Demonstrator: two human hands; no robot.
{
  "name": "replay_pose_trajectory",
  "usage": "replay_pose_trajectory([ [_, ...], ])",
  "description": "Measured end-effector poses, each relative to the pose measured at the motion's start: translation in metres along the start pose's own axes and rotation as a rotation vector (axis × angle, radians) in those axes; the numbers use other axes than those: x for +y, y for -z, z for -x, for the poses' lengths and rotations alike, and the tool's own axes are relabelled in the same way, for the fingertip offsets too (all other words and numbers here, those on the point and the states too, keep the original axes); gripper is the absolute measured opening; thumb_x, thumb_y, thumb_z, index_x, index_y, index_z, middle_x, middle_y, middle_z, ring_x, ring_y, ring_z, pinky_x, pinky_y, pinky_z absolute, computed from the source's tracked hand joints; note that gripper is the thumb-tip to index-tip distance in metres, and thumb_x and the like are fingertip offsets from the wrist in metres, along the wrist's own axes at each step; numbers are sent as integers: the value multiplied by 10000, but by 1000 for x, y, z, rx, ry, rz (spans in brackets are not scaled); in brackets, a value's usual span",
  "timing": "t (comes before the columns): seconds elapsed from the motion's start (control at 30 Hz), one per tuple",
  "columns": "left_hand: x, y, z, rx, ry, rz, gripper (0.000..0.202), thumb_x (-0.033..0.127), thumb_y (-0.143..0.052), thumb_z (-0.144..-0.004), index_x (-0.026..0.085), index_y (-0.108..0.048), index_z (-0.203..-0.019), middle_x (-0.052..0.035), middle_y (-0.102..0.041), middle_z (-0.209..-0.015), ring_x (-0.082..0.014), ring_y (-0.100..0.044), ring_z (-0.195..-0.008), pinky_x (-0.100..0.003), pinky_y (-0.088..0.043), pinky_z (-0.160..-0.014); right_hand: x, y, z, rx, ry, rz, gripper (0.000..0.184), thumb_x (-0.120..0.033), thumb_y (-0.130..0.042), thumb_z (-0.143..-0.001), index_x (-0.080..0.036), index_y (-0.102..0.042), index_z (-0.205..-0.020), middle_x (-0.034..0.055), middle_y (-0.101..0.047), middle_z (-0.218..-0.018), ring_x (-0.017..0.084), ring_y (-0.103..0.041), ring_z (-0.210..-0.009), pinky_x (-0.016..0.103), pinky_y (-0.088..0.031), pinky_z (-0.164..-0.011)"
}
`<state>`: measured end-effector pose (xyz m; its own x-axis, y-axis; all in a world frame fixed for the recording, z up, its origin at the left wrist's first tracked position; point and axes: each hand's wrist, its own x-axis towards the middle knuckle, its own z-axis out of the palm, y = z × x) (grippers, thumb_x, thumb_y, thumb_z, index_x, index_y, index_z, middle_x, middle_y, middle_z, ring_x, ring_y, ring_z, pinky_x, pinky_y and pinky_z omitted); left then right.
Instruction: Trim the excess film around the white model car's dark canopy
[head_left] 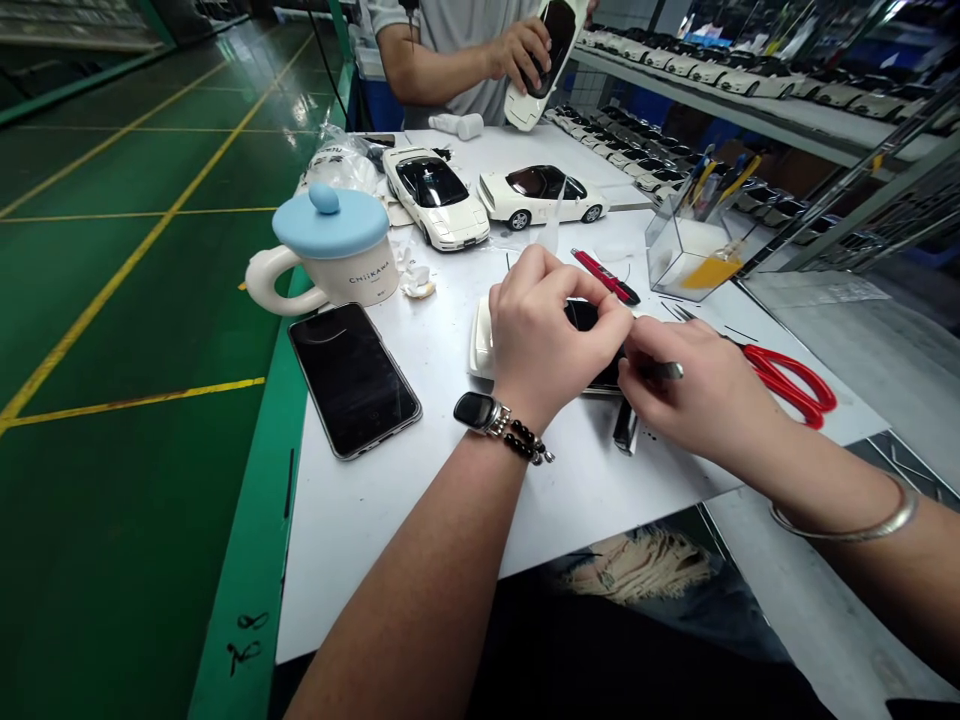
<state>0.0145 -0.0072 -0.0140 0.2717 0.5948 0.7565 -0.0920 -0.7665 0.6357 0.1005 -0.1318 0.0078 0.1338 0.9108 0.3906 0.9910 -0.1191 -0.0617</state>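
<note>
My left hand (555, 330) is over a white model car body (481, 340) with dark windows, which lies on the white table and is largely covered by both hands. Its thumb and forefinger pinch together at the car's right end; what they hold, if anything, is too small to make out. Close against those fingertips is my right hand (690, 385), closed around a slim metal tool (666, 370) whose rounded grey end sticks out. The tool's other end is hidden. Below it lies a small black and silver piece (625, 428).
Red-handled scissors (795, 385) lie by my right hand, a red and black pen-like cutter (604, 275) beyond. Left are a phone (354, 380) and lidded mug (349, 265). Two white model cars (442, 200) stand behind, near a clear tool box (690, 250). A co-worker (457, 60) holds another car.
</note>
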Motion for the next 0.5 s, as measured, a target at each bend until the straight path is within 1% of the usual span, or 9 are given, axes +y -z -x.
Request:
replay_pose_trajectory([
  [0.13,0,0,0,8,2,19,147,90,-650,-672,186,-565,-600,5,-481,-708,-139,-525,-682,-359,-463,-716,2,4,3,31,-5,-39,146,-146,-495,-801,-201,-378,-736,-8,-482,-608,158,-444,-560,298,-353,-589],
  [0.27,-3,-1,0,21,-30,45,118,125,-632,-674,184,-565,-597,18,-443,-692,-121,-501,-671,-364,-443,-714,4,12,10,103,-27,-71,133,-169,-537,-789,-201,-421,-733,-15,-499,-604,147,-452,-545,284,-345,-551],
  [0.4,-5,-1,-1,24,-46,48,120,121,-647,-661,188,-568,-601,19,-441,-686,-111,-476,-657,-364,-442,-707,5,17,16,127,-133,-96,139,-220,-559,-785,-208,-437,-721,-4,-516,-605,150,-461,-531,267,-342,-488],
  [0.5,-3,-1,-1,23,-24,57,156,97,-670,-657,192,-570,-584,7,-448,-678,-120,-478,-633,-374,-452,-693,4,15,16,132,-194,-95,141,-220,-559,-774,-215,-431,-713,8,-522,-601,159,-471,-528,272,-332,-482],
])
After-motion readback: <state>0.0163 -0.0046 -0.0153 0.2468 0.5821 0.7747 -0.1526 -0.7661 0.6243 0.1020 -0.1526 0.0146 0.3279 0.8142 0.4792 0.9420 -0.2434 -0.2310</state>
